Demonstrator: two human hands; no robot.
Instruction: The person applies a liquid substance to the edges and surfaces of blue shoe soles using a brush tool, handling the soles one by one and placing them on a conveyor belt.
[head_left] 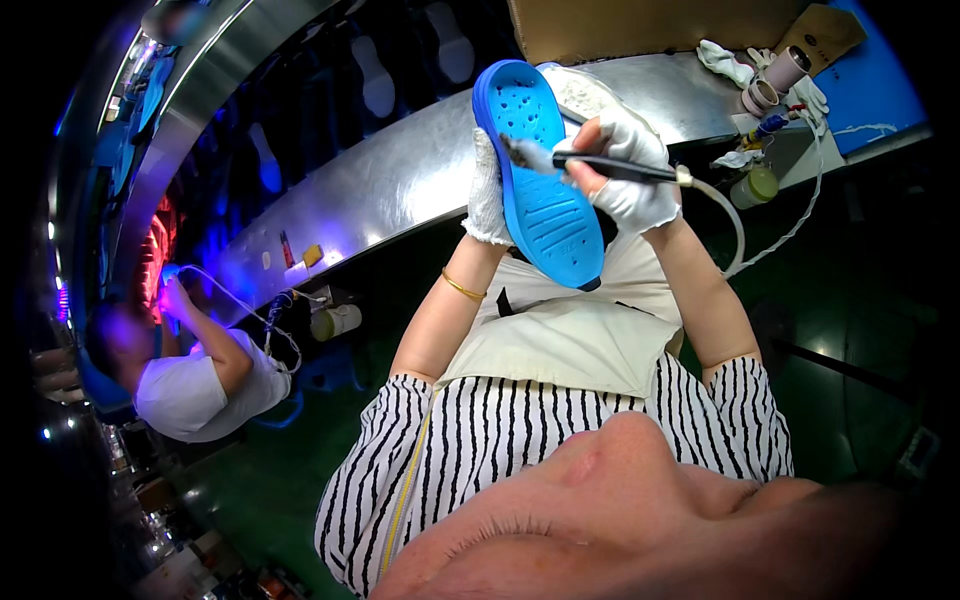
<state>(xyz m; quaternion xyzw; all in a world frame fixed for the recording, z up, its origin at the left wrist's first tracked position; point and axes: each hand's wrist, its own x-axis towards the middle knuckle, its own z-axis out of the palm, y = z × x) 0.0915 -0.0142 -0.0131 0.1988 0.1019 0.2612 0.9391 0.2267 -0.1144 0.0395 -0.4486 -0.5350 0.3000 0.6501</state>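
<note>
A blue shoe sole [560,215] is held up tilted over the bench edge, its holed and ridged inner face toward me. My left hand [487,200], in a white glove, is closed around the sole's left edge; its fingers are partly hidden behind it. My right hand [635,175], in a white glove with bare fingertips, pinches a black-handled brush [610,165]. The brush's bristle end is over the middle of the sole; whether it touches cannot be told. A pale hose [736,215] runs from the handle's rear end. Behind the sole lies a white, rough-surfaced thing [588,95].
The metal bench [400,170] curves along a dark line carrying several soles [373,80]. A cardboard box [640,28], white gloves [725,63], a pinkish cylinder [785,70] and a green-lidded pot [757,187] are at the right. Another person [210,390] works at the far left.
</note>
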